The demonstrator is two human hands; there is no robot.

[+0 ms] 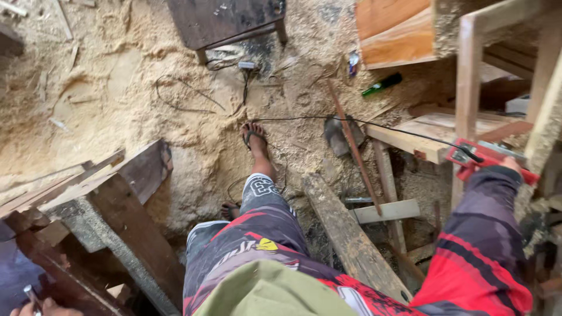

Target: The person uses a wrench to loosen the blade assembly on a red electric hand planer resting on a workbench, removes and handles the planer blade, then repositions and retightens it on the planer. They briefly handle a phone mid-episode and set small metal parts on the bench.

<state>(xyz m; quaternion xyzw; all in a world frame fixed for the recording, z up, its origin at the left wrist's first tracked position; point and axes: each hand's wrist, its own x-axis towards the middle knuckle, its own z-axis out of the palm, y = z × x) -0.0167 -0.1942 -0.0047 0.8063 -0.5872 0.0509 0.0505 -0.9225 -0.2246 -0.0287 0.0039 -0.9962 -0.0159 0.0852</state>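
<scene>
Right hand (513,165) at right edge of frame, mostly hidden behind its sleeve, gripping red power tool (483,158) on pale plank (421,136), left hand (44,307) at lower left corner, fingers closed round small metal piece (30,295), sawdust floor (117,88) behind

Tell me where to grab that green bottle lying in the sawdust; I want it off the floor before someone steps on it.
Probably best by its body. The green bottle lies on its side in the sawdust, narrow end toward the lower left. Bring a hand down from above and close across the wider body, the upper-right half, which looks easier to hold than the neck.
</scene>
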